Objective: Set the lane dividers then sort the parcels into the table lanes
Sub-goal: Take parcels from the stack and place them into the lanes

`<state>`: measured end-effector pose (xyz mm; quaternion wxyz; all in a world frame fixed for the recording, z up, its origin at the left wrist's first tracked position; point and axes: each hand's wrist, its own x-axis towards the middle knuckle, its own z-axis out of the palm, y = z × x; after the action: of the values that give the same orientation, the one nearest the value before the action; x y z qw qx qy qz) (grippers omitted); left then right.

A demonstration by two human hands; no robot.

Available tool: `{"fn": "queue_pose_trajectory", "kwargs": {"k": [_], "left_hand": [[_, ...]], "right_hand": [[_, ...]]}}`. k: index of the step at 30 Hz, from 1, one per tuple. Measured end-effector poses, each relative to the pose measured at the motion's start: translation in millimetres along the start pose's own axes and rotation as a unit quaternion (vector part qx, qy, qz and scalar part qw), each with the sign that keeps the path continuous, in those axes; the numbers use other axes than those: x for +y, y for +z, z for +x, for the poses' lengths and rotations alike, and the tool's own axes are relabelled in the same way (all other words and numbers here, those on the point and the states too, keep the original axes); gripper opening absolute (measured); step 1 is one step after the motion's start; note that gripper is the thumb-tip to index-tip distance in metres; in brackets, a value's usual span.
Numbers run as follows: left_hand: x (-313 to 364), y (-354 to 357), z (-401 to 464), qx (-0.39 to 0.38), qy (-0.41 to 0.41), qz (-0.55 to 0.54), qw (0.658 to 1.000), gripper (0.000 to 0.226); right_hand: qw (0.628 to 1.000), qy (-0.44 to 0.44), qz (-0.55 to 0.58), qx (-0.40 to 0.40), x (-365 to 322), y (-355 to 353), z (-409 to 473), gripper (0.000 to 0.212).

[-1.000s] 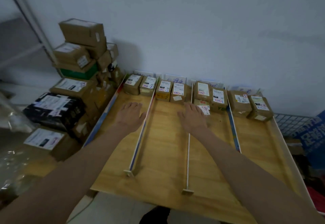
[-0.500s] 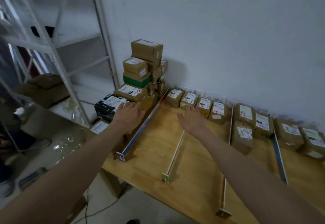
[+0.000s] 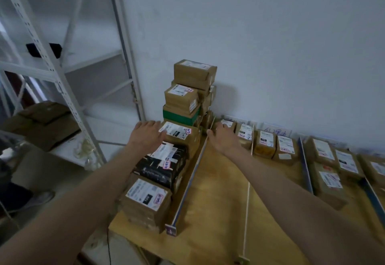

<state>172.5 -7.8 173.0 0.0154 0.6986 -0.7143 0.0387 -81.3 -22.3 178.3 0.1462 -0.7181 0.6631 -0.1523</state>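
1. Left hand [image 3: 145, 134] flat, fingers straight and together, fingertips on a labelled parcel [image 3: 179, 134] in the stack left of the table [image 3: 216, 212]
2. Edge divider [image 3: 192, 178] runs near to far
3. Right hand [image 3: 223, 137] palm down, fingers extended over a far-row parcel [image 3: 228, 124]; contact unclear
4. Right-end parcels cut off

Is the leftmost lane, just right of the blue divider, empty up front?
Empty up front: bare wood beside the blue divider; one parcel sits at its far end.

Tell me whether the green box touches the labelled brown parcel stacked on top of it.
Touching: the head view shows the labelled brown parcel resting directly on the green box, no gap.
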Motion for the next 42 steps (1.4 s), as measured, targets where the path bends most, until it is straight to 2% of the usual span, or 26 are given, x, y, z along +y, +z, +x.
{"fn": "queue_pose_trajectory", "kwargs": {"k": [5, 10, 15, 18, 21, 26, 29, 31, 33, 36, 40, 42], "left_hand": [[-45, -4, 73, 0.002, 0.041, -0.011, 0.999, 0.06], [-60, -19, 144, 0.0, 0.077, -0.03, 0.997, 0.061], [-57, -20, 192, 0.001, 0.073, -0.127, 0.989, 0.062], [-45, -10, 204, -0.011, 0.052, -0.247, 0.968, 0.06], [-35, 7, 207, -0.009, 0.025, -0.348, 0.937, 0.056], [-25, 15, 203, 0.006, -0.012, -0.443, 0.896, 0.053], [-25, 13, 202, 0.032, -0.013, -0.479, 0.877, 0.053], [-26, 9, 202, 0.061, -0.006, -0.496, 0.866, 0.052], [-27, 3, 203, 0.084, 0.005, -0.502, 0.861, 0.051], [-28, -3, 206, 0.076, 0.027, -0.492, 0.867, 0.049], [-29, -9, 201, 0.055, 0.094, -0.475, 0.873, 0.045], [-27, -12, 197, 0.051, 0.124, -0.466, 0.874, 0.041]], "right_hand": [[0.999, 0.031, 0.02, 0.02, -43, 5, 49, 0.051], [0.996, 0.065, 0.053, 0.022, -70, 7, 97, 0.048], [0.988, 0.086, 0.126, 0.023, -94, 5, 132, 0.042], [0.977, 0.107, 0.18, 0.025, -103, 10, 150, 0.046], [0.964, 0.129, 0.23, 0.036, -107, 21, 161, 0.039], [0.943, 0.145, 0.292, 0.065, -111, 30, 163, 0.032], [0.928, 0.134, 0.339, 0.069, -113, 22, 155, 0.039], [0.913, 0.121, 0.386, 0.053, -116, 16, 147, 0.053], [0.9, 0.126, 0.417, 0.016, -115, 13, 143, 0.057], [0.894, 0.135, 0.425, -0.033, -113, 4, 128, 0.044], [0.897, 0.151, 0.414, -0.046, -107, -7, 107, 0.049], [0.893, 0.151, 0.42, -0.057, -102, -11, 98, 0.031]]}}
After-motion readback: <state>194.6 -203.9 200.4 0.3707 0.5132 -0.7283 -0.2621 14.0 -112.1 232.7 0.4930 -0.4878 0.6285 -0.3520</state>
